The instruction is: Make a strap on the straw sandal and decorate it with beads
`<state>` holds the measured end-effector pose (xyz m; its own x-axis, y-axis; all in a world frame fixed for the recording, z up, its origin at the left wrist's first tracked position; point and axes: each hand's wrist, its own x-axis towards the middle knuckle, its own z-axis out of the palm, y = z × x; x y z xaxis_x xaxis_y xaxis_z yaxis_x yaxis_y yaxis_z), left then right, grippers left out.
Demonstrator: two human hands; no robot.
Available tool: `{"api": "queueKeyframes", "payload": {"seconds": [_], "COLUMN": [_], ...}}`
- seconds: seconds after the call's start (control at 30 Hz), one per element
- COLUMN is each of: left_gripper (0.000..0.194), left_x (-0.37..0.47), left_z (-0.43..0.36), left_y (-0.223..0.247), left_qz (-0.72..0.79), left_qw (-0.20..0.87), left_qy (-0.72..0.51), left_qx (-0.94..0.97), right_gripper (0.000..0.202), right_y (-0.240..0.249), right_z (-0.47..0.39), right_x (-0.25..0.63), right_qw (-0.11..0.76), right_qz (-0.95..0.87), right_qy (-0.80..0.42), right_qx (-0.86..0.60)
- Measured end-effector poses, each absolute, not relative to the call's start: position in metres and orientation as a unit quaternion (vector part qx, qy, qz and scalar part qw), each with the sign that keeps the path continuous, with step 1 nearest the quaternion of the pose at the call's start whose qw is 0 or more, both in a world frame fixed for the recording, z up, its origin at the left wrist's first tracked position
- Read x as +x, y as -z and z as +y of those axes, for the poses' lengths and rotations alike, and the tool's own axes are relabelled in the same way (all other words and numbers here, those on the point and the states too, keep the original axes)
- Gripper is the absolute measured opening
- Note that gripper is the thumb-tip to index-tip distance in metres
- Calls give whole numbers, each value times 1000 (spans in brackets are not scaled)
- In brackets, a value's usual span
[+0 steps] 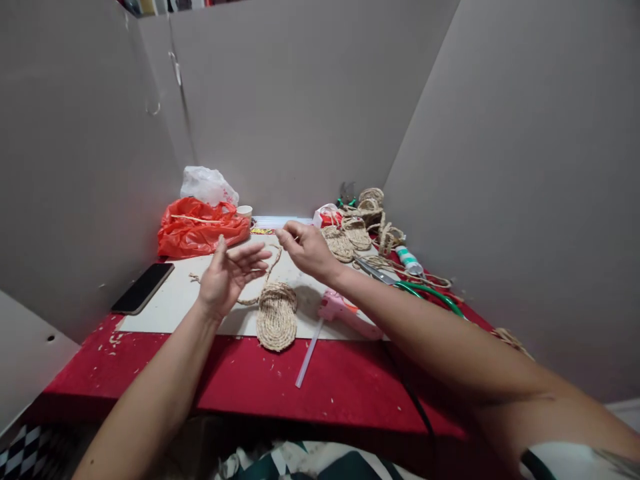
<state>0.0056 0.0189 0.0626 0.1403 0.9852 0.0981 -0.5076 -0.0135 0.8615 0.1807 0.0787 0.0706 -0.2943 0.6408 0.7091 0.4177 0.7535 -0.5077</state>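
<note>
Red bench between grey walls
Beside the woven slipper, left hand open; right hand pinching, object unclear.

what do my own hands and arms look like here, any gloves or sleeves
Both the left hand and the right hand are ungloved, with no ring, watch or bracelet to be seen. Both forearms are uncovered. At the right arm's upper end is a loose white sleeve with dark green; no left sleeve shows.
</note>
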Motion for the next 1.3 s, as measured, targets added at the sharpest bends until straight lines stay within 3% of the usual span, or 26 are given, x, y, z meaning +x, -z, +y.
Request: {"api": "queueKeyframes", "payload": {"seconds": [0.1, 0.23, 0.43, 0.57, 0.73, 1.03, 1.1, 1.23, 1.3], "left_gripper": [40, 27, 25, 30, 15, 4, 6, 13, 16], "left_x": [-3, -7, 1, 11, 23, 23, 21, 16, 13], "left_z": [28, 36, 36, 31, 25, 28, 28, 28, 28], "left_y": [-63, -58, -49, -39, -28, -22, -20, -14, -10], "left_qz": [336, 356, 400, 444, 483, 503, 498, 424, 384], "left_qw": [556, 523, 451, 377, 312, 142, 115, 5, -25], "left_qy": [-666, -683, -659, -593, -447, -314, -291, -239, -230], "left_qx": [368, 367, 449, 557, 685, 793, 809, 874, 894], "right_gripper": [44, 49, 23, 17, 33, 49, 42, 10, 6], "right_y": [-70, -64, -47, -37, -32, -38, -39, -37, -36], "right_z": [79, 68, 51, 48, 45, 58, 61, 66, 69], "right_x": [199, 221, 240, 245, 250, 264, 264, 259, 256], "right_qw": [497, 483, 429, 415, 385, 347, 336, 311, 304], "right_qz": [-782, -778, -787, -779, -786, -802, -800, -794, -793], "right_qy": [-134, -167, -223, -252, -279, -316, -347, -385, -390], "right_qx": [-352, -366, -383, -396, -395, -369, -357, -352, -356]}}
